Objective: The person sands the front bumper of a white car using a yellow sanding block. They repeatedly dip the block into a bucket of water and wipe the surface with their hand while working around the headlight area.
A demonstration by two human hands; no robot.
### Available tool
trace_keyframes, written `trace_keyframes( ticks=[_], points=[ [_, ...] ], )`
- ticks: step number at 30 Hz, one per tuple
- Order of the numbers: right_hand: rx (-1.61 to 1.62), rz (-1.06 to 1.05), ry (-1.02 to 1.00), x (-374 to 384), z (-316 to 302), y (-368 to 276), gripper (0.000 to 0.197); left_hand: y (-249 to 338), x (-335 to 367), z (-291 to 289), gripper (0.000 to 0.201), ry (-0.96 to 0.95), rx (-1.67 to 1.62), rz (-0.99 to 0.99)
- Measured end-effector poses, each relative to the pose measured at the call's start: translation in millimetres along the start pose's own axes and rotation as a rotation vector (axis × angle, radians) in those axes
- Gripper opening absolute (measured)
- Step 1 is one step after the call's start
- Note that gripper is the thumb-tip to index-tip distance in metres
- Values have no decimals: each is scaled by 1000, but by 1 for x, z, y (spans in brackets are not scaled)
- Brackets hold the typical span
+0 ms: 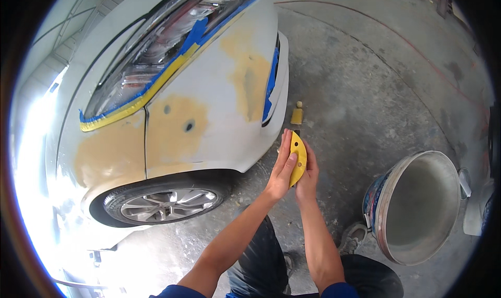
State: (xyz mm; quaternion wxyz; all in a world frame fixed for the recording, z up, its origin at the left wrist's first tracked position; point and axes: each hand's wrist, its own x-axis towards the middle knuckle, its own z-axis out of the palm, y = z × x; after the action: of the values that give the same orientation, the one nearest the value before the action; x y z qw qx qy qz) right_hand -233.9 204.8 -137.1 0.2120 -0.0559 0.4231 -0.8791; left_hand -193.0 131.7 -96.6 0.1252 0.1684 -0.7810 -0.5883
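Note:
My left hand (pixel 281 168) and my right hand (pixel 309 174) hold a yellow sanding disc (pixel 298 165) between them. The disc has dark holes and looks folded to a half-round shape. My left thumb presses on its face, while the right fingers wrap its far side. A dark edge shows behind the disc; I cannot make out what it is. To the left stands a white car (pixel 219 89) with tan filler patches (pixel 177 128) on its body panels. Blue and yellow masking tape (pixel 141 100) lines the edge of the headlight (pixel 151 58).
A large bucket of cloudy water (pixel 420 204) stands on the right. On the concrete floor (pixel 355 84), beyond my hands, lies a small yellow block (pixel 297 116). The car's wheel (pixel 164 207) is at lower left. A thin reddish hose (pixel 383 28) curves across the far floor.

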Motion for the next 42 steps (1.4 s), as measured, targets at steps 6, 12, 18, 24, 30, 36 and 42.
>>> trace_keyframes(
  ticks=[6, 12, 18, 24, 30, 36, 42],
  points=[
    [-432, -473, -25, 0, 22, -3, 52, 26, 13, -19, 70, 48, -305, -193],
    [-555, -736, -39, 6, 28, -10, 55, 39, 15, -25, 74, 186, -456, -510],
    [-508, -696, -64, 11, 29, -5, 53, 29, 8, -26, 72, 120, -96, -37],
    [-522, -642, -72, -2, 23, -2, 50, 25, -5, -30, 75, 29, -247, -80],
    [-572, -666, -61, -5, 13, 1, 49, 24, -6, -19, 73, 50, -303, -172],
    [-600, -495, -42, -7, 12, 6, 54, 7, -2, -41, 67, 87, 45, -30],
    [-136, 48, -337, -10, 33, -16, 60, 46, -3, -104, 87, -67, 200, -205]
  ],
)
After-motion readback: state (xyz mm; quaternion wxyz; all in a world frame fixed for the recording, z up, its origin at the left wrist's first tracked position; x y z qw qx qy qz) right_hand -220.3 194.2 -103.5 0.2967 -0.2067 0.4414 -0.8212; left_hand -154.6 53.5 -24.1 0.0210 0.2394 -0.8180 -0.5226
